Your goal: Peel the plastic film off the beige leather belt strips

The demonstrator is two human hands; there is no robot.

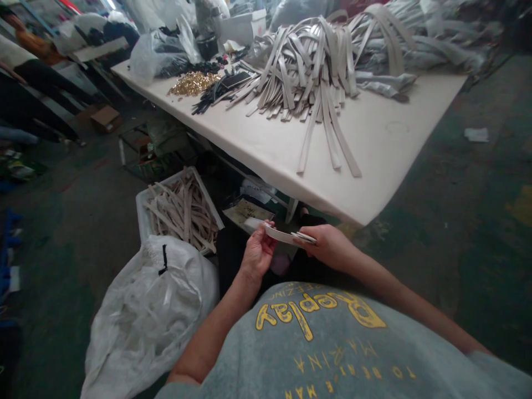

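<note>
A pale, narrow strap (281, 236) stretches between my two hands, low in front of the table's edge. My left hand (256, 254) pinches its one end between thumb and fingertips. At the other end, my right hand (332, 244) has its fingers closed round the strap, along with slim light-coloured pieces (306, 237) that look like strap ends or a small tool; I cannot tell which. On the table, a large heap of similar greyish straps (307, 61) is piled up, with several hanging forward over the white tabletop (266, 136).
Left of my legs stands a white bin (143, 213) full of loose straps (183, 208). A big white sack (124, 316) sits in front of it. Gold metal pieces (193, 83) and black strips (211, 94) lie on the table. Other people (41, 72) stand at far left.
</note>
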